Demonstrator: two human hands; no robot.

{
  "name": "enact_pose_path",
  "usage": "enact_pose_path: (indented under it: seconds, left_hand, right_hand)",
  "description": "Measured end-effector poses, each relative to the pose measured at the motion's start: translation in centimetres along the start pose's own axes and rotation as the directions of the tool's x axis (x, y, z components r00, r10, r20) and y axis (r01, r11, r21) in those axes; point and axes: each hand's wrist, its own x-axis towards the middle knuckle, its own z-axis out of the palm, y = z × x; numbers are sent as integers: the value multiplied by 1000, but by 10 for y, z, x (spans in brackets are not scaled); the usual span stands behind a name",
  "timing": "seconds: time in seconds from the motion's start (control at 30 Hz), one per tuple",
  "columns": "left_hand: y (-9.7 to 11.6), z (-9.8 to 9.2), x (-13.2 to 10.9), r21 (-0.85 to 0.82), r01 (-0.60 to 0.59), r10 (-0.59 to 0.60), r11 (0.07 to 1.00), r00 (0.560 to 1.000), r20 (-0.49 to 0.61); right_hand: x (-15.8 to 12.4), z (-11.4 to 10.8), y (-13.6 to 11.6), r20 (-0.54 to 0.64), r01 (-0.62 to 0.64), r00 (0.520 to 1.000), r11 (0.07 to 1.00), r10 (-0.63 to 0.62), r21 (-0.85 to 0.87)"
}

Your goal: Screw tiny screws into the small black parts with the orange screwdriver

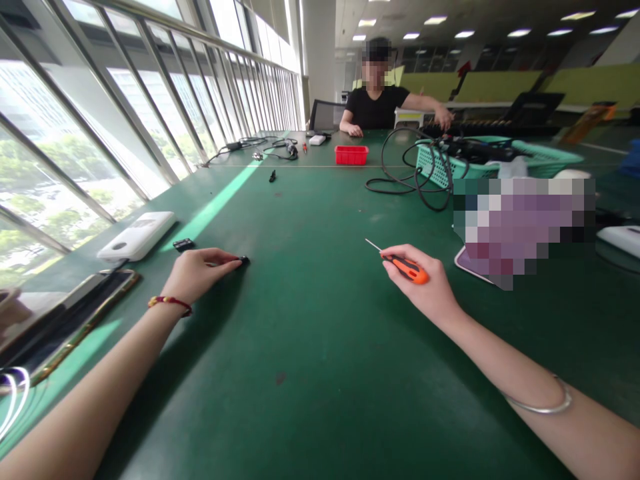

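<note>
My right hand (425,277) is closed around an orange and black screwdriver (411,270). Its thin metal shaft points up and to the left, above the green tabletop (310,320). Over on the left, my left hand (203,273) pinches a small black part (243,260) between thumb and fingertips, at or just above the table. The part is too small to name. Just behind that hand lies a small black block-like piece (183,245). Another small black piece (273,176) rests farther back.
A white device (137,235) and a dark phone-like slab (85,327) lie at left by the railing. At right stands a teal basket (433,165) with black cables (425,190). A red bin (351,155) sits farther back. A person (377,107) sits across the table.
</note>
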Motion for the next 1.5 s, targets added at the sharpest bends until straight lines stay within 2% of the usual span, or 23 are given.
enact_pose_path:
  seconds: [0.07, 0.17, 0.3, 0.4, 0.5, 0.67, 0.83, 0.97, 1.23, 1.5]
  left_hand:
    - [17, 17, -3, -93, -124, 124, 988, 992, 1]
    - [49, 45, -7, -241, -292, 311, 926, 949, 46]
    - [91, 80, -5, -429, -309, 414, 849, 893, 176]
    - [116, 98, -3, -427, -328, 440, 843, 877, 195]
    - [130, 105, -4, -288, -381, 431, 879, 892, 136]
    - [131, 104, -7, -269, -389, 439, 881, 884, 159]
    - [128, 107, -8, -271, -391, 436, 879, 890, 131]
    - [128, 108, -8, -299, -415, 459, 859, 883, 93]
    - [128, 108, -13, -284, -534, 550, 796, 835, -28]
    - [128, 109, -16, -265, -561, 574, 784, 818, -34]
  right_hand:
    - [-1, 0, -4, -61, -7, 998, 998, 11, 61]
    - [-3, -3, -13, -130, 0, 991, 990, 19, 143]
    - [-4, -10, -26, -176, -25, 983, 990, 50, 140]
    - [-4, -12, -28, -210, -42, 974, 979, 84, 198]
    - [-4, -9, -23, -275, -23, 957, 968, 94, 250]
    - [-9, -1, -15, -306, 14, 950, 973, 59, 232]
    - [-13, 1, -13, -272, 37, 962, 981, 15, 188]
    - [-14, 0, -14, -305, 75, 952, 983, -20, 170]
    - [-15, 0, -17, -293, 97, 955, 980, -43, 171]
    - [-15, 0, -18, -271, 94, 961, 981, -45, 171]
